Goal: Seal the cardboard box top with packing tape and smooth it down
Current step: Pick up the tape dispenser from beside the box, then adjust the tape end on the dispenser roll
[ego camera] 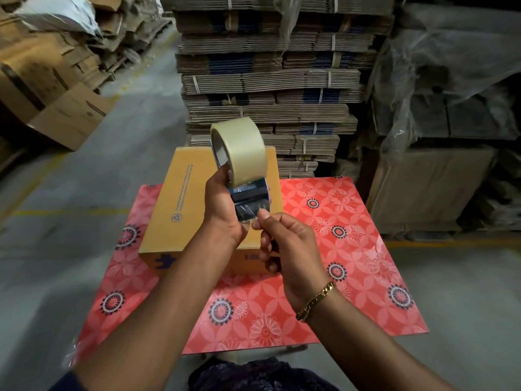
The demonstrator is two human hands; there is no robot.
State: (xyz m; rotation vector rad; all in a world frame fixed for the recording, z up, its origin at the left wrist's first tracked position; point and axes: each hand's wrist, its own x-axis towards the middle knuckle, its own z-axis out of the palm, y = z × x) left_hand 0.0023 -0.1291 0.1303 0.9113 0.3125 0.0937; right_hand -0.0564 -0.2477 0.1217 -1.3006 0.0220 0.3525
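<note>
There is one cardboard box (180, 198), one tape dispenser (249, 197) with one roll of clear tape (239, 149), one bench (324, 249), two hands, one gold bracelet (314, 301).

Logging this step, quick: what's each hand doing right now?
Left hand: closed around the tape dispenser.
Right hand: pinching the loose tape end at the dispenser's mouth.

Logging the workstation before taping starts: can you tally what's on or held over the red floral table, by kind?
Cardboard box: 1
Tape dispenser: 1, in the left hand
Tape roll: 1, on the dispenser; the right hand pinches its free end
Total: 3 on or over the table
</note>
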